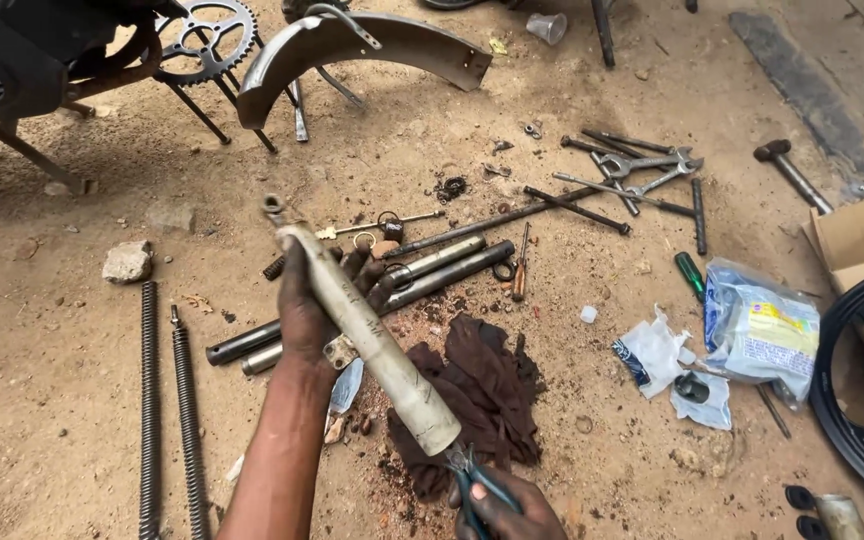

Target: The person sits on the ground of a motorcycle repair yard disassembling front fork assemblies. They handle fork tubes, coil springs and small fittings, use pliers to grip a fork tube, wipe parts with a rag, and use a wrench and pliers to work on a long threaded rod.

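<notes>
The tube [370, 335] I hold is dull, scuffed grey metal, my pliers [472, 480] have smooth plastic grips, over a crumpled brown cloth [487, 385] on gritty dirt.

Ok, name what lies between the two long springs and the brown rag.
Head view: the left hand gripping the pale fork tube, between the springs and brown rag.

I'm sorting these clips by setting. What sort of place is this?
Probably an open-air motorcycle repair spot: bare dirt ground strewn with wrenches, long springs and a mudguard, while the left hand holds a fork tube.
</notes>
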